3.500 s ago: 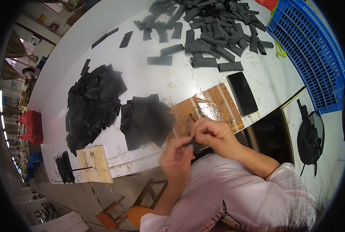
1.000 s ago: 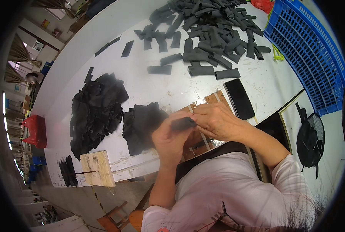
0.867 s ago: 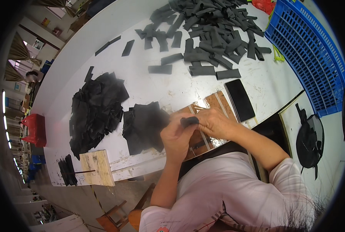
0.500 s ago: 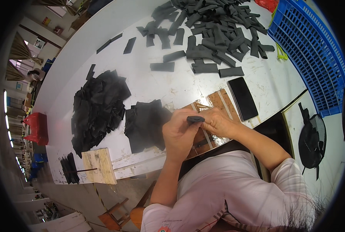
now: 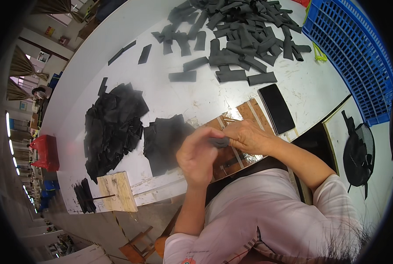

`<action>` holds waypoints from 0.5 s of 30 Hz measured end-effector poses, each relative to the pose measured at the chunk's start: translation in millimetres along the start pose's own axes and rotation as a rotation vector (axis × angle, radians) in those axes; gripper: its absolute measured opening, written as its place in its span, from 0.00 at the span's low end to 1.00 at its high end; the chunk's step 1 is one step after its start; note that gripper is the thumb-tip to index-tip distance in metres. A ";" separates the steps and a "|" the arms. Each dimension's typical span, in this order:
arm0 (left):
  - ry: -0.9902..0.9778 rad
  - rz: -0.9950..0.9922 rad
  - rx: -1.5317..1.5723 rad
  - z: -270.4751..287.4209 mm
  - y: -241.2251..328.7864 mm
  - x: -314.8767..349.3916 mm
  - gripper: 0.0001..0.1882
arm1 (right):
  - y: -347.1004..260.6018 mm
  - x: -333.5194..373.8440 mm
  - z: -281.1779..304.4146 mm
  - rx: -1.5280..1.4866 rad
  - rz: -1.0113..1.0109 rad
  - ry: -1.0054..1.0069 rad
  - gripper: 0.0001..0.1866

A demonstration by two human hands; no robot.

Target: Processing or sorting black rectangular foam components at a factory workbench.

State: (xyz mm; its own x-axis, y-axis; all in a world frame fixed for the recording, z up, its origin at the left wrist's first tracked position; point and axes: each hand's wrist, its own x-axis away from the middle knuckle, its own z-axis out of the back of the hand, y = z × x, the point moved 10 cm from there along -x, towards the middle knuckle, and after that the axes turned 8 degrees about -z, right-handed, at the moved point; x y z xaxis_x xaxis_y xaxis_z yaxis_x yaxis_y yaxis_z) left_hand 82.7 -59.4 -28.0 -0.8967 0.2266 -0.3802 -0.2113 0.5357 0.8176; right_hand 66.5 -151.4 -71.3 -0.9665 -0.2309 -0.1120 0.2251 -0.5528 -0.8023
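A small dark grey fabric tube (image 5: pixel 218 142) is between my two hands, close to the table's near edge. My right hand (image 5: pixel 249 137) pinches it from the right side. The fingers of my left hand (image 5: pixel 197 156) curl over its left part, the palm partly turned away and slightly blurred. Just left of my left hand lies a stack of flat black fabric pieces (image 5: pixel 165 143). Under both hands is a brown board with pale strips (image 5: pixel 253 112), partly covered by clear shiny film.
A large heap of finished-looking tubes (image 5: pixel 245 42) covers the far table. A loose pile of black pieces (image 5: pixel 113 127) lies left, near a wooden block with a rod (image 5: pixel 117 193) carrying black strips. A phone (image 5: pixel 276 109), blue basket (image 5: pixel 350 57) and black mesh bag (image 5: pixel 359 154) are right.
My left hand has shifted slightly left and its fingers have loosened from upright to curled over. The tube has dropped a little and tilted. The whole view has shifted slightly.
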 end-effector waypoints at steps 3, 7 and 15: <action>-0.094 -0.050 0.084 -4.3 7.5 -5.1 0.12 | -9.2 1.6 10.1 -0.025 0.004 0.041 0.06; -0.201 -0.143 -0.108 -12.4 19.6 -5.6 0.10 | -24.8 3.4 22.6 -0.151 0.054 0.138 0.04; -0.117 -0.215 -0.241 -10.4 29.7 -7.6 0.07 | -14.6 1.4 9.5 -0.001 -0.017 0.036 0.04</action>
State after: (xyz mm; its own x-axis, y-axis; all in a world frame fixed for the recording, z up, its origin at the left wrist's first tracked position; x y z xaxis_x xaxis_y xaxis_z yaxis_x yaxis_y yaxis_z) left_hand 79.2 -53.8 3.7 -0.7738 0.2290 -0.5905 -0.4890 0.3766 0.7868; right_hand 63.0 -151.2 -54.1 -0.9739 -0.1926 -0.1200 0.2090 -0.5558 -0.8046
